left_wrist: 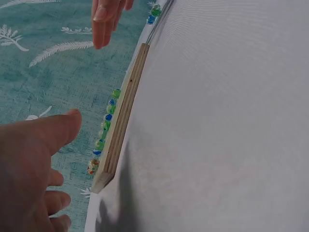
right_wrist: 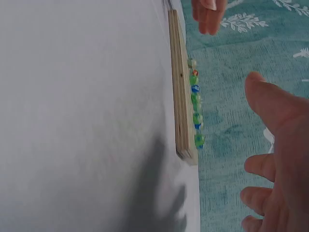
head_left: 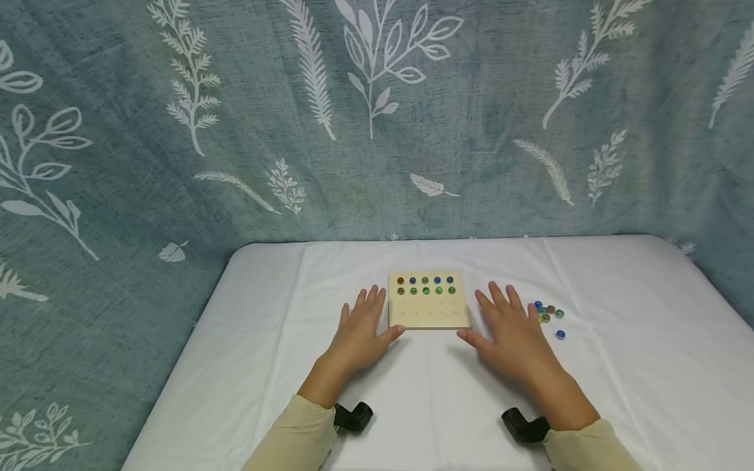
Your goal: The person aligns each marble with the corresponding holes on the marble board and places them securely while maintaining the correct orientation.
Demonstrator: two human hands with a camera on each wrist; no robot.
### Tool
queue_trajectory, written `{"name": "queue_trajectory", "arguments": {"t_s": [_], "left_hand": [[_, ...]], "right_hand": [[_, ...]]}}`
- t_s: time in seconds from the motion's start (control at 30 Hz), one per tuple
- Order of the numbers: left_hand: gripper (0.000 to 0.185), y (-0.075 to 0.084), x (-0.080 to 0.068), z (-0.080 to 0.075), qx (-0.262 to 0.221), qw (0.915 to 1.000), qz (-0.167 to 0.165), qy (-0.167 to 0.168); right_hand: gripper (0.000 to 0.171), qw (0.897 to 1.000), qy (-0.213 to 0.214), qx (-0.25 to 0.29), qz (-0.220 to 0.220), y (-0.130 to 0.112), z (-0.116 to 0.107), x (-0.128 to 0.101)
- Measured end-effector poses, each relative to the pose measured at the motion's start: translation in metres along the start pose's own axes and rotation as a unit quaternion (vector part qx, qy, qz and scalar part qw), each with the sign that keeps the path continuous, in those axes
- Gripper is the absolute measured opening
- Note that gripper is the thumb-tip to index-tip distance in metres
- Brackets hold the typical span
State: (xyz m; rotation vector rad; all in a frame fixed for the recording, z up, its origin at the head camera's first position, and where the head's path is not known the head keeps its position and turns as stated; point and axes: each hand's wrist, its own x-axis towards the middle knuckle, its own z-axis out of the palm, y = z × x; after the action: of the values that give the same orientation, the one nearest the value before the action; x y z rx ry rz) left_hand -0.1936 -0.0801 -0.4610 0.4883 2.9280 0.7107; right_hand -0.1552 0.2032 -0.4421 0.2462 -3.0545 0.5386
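A pale wooden board (head_left: 429,320) with rows of round hollows lies on the white cloth between the two hands. Its two far rows hold glass marbles (head_left: 426,290) in red, blue, green and brown; the two near rows have bare hollows. My left hand (head_left: 359,333) hovers at the board's left side, fingers spread and holding nothing. On the right side my right hand (head_left: 515,337) is likewise spread with nothing in it. Just beyond its little finger lie several loose marbles (head_left: 550,310), partly hidden by that finger. In the left wrist view the board's plywood edge (left_wrist: 123,113) faces the camera.
One blue marble (head_left: 560,334) sits apart, nearer than the loose group. White cloth (head_left: 235,366) covers the table. Behind it hangs a green-blue curtain (head_left: 365,190) with white leaf prints. Black wrist mounts (head_left: 353,417) jut inward from both sleeves.
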Motion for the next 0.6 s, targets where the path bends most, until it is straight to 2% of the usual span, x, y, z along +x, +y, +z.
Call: {"name": "queue_trajectory", "arguments": {"t_s": [0.1,0.27,0.43,0.6], "left_hand": [[0.082,-0.003,0.002,0.002,-0.033,0.9993,0.017,-0.006],[0.076,-0.006,0.005,0.006,-0.067,0.9973,0.029,-0.005],[0.067,-0.008,0.008,0.010,-0.101,0.9946,0.023,-0.002],[0.059,-0.011,0.009,0.014,-0.117,0.9929,0.019,0.009]], "right_hand": [[0.090,1.000,0.004,0.025,-0.006,0.009,-0.006,-0.002],[0.085,0.995,-0.001,0.098,0.003,0.030,-0.021,-0.006],[0.082,0.988,-0.011,0.143,0.053,0.060,-0.035,-0.006],[0.073,0.979,0.014,0.170,0.107,0.088,-0.044,-0.007]]}}
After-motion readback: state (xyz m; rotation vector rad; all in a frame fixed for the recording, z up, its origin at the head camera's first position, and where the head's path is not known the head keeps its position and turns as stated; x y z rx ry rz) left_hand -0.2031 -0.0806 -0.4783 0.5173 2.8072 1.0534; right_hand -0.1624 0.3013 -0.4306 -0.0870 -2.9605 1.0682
